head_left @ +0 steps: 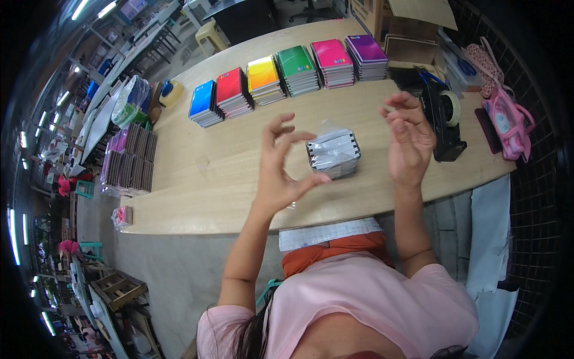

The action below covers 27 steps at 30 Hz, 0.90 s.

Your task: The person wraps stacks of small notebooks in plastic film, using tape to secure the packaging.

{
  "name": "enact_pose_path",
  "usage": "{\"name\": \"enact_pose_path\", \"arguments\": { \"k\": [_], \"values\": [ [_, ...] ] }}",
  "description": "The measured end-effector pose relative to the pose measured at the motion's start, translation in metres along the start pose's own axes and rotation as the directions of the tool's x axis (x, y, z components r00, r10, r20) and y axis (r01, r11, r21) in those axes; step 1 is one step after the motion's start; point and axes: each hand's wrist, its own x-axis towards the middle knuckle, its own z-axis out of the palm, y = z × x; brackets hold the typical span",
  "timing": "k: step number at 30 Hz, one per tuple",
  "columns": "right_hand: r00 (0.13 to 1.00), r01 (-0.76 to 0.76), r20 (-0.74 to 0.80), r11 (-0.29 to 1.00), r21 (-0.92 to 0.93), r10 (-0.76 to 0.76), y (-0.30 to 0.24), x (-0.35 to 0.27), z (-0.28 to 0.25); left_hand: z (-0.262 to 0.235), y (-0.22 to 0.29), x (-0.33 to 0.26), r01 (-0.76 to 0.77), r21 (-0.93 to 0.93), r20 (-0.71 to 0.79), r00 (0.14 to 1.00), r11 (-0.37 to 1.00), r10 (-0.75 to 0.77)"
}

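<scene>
A stack of small spiral-bound notebooks (335,151), wrapped in clear plastic, stands on the table in front of me. My left hand (281,164) is just left of it, thumb and fingers spread in a wide curve and holding nothing. The thumb tip comes near the stack's front left corner; whether it touches, I cannot tell. My right hand (411,143) is raised to the right of the stack, beside the black tape dispenser (441,116). Its fingertips are pinched together on a small pale strip (390,109), too small to make out clearly.
Along the back stand stacks of notebooks in blue (204,103), red (233,90), yellow, green, pink and purple (366,57). Bundled notebooks (128,158) are piled at the left edge. A pink pouch (508,122) and cardboard box (412,48) are at the right.
</scene>
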Motion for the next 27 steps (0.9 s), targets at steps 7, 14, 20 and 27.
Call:
{"name": "enact_pose_path", "arguments": {
  "k": [7,14,20,27],
  "values": [
    [0.984,0.000,0.175,0.969,-0.247,0.045,0.016,-0.019,-0.021,0.017,-0.004,-0.013,0.076,-0.215,-0.128,0.986,0.974,-0.105],
    [0.912,0.001,0.346,0.841,-0.541,0.221,0.004,-0.027,-0.019,0.009,-0.004,-0.021,0.137,0.123,0.066,0.987,0.983,-0.146],
    [0.912,-0.142,0.304,0.907,-0.395,0.275,0.036,-0.018,-0.014,0.037,-0.022,-0.032,0.179,0.034,0.032,0.983,0.983,-0.180],
    [0.907,-0.229,0.227,0.868,-0.441,0.354,0.045,-0.014,-0.006,0.044,-0.032,-0.028,0.296,0.015,0.004,0.955,0.955,-0.296]
  ]
}}
